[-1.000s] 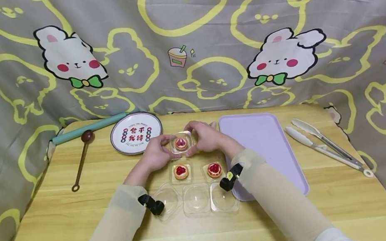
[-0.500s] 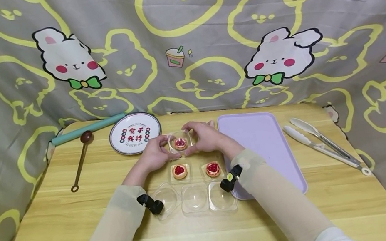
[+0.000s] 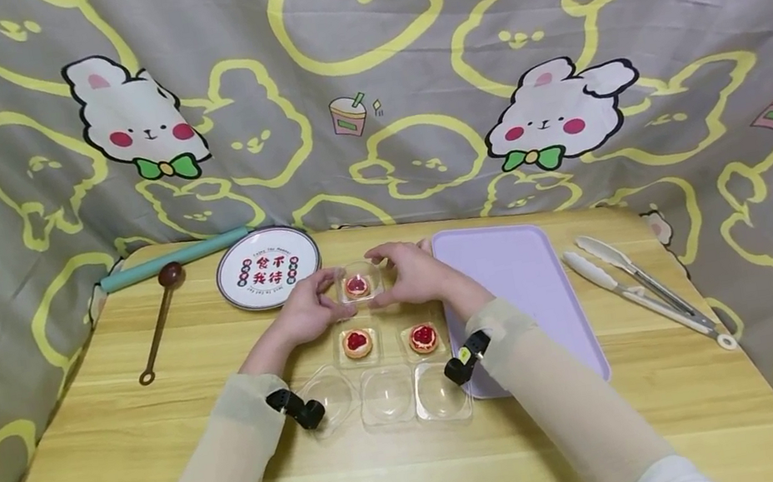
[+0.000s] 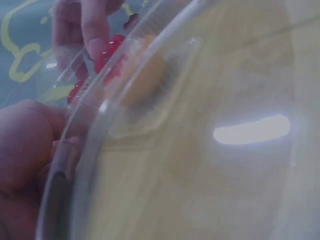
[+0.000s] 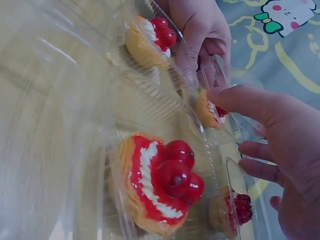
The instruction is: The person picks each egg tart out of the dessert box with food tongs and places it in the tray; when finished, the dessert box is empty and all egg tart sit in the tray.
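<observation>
Both hands meet at a clear plastic box (image 3: 358,271) near the table's back, with a small cherry-topped tart (image 3: 356,285) inside. My left hand (image 3: 307,306) holds its left side, thumb at the front edge. The right hand (image 3: 413,272) grips the opposite side; its thumb lies at the box in the right wrist view. Closer to me are two more boxed tarts, a left tart (image 3: 357,343) and a right tart (image 3: 423,339). In the left wrist view a clear curved lid (image 4: 250,170) covers much of the picture, with the left hand's fingers partly hidden behind it.
Clear domed lids (image 3: 386,397) lie in a front row. A white plate (image 3: 272,289), a teal rolling pin (image 3: 170,261) and a brown spoon (image 3: 161,331) are at left. To the right are a lilac tray (image 3: 505,273) and tongs (image 3: 640,289). A patterned curtain (image 3: 404,61) surrounds the table.
Both hands stay on the same tart box with only slight finger movement. The head view has shifted a little, so everything appears slightly further left.
</observation>
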Available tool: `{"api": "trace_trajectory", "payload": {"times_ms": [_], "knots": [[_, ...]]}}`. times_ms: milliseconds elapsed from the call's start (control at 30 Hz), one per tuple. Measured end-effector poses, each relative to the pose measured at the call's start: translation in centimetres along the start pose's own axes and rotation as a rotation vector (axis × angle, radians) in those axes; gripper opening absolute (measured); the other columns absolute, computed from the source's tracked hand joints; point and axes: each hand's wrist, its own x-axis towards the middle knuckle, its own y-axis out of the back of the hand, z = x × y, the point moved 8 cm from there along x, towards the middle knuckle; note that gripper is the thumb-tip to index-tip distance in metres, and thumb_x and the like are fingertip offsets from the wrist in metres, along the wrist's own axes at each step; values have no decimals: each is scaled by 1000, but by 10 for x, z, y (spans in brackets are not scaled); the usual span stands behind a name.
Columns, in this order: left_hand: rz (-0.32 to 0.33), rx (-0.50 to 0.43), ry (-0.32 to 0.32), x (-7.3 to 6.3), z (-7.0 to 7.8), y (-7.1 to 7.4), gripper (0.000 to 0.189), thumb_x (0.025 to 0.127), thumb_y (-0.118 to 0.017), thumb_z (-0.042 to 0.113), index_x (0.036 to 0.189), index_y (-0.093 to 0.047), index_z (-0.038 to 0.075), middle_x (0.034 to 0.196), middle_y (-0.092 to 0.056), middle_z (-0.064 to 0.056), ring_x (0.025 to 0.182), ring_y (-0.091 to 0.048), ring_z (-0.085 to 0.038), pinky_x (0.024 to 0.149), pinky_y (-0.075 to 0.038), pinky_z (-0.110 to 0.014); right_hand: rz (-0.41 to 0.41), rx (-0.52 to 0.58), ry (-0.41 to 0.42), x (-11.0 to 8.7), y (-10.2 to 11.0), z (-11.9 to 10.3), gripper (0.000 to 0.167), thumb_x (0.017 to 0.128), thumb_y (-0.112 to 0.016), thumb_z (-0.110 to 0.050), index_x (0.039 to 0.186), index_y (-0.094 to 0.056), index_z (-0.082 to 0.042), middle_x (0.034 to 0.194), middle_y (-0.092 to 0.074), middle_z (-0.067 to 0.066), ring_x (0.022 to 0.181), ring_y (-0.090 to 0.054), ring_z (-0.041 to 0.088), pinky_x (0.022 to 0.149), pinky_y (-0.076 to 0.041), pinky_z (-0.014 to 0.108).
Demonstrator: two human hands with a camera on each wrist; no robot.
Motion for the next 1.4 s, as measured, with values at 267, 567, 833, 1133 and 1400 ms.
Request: {"api": "trace_trajectory", "payload": {"times_ms": [267, 567, 833, 1133, 1400], "knots": [[-63, 56, -18, 1, 8, -2, 85, 91, -84, 9, 161, -37, -1, 165, -38, -23, 97, -73, -24, 99, -56, -42, 20, 22, -9, -12, 12, -1, 86, 80, -92, -45, 150, -57, -10, 134, -68, 1, 117, -61, 19, 107, -26, 49], [-71, 141, -38, -7, 17, 8, 88, 93, -81, 7, 163, -30, -4, 167, -35, -22, 97, -73, -23, 104, -53, -46, 41, 98, 32, -27, 25, -11, 89, 82, -92, -43, 152, -53, -3, 132, -70, 2, 118, -61, 20, 108, -26, 53], [-3, 212, -100, -17, 39, 23, 76, 94, -75, -2, 160, -39, -1, 162, -43, -22, 106, -73, -33, 98, -57, -47, 65, 150, 45, -49, 39, -14, 85, 83, -92, -36, 152, -54, -4, 131, -71, 2, 115, -62, 18, 108, -33, 50], [-91, -48, -294, -51, 91, 1, 70, 107, -66, 19, 168, -32, 17, 161, -46, -20, 101, -75, -40, 83, -63, -36, 87, 243, 83, -76, 54, -25, 88, 83, -92, -38, 153, -53, -2, 124, -71, 1, 105, -65, 18, 85, -56, 46], [-74, -23, -392, -66, 116, -16, 69, 96, -82, 19, 158, -51, 14, 148, -63, -8, 92, -74, -24, 84, -61, -51, 117, 304, 168, -98, 62, -36, 84, 85, -92, -30, 153, -54, -1, 118, -74, 0, 101, -69, 24, 95, -51, 50]]}}
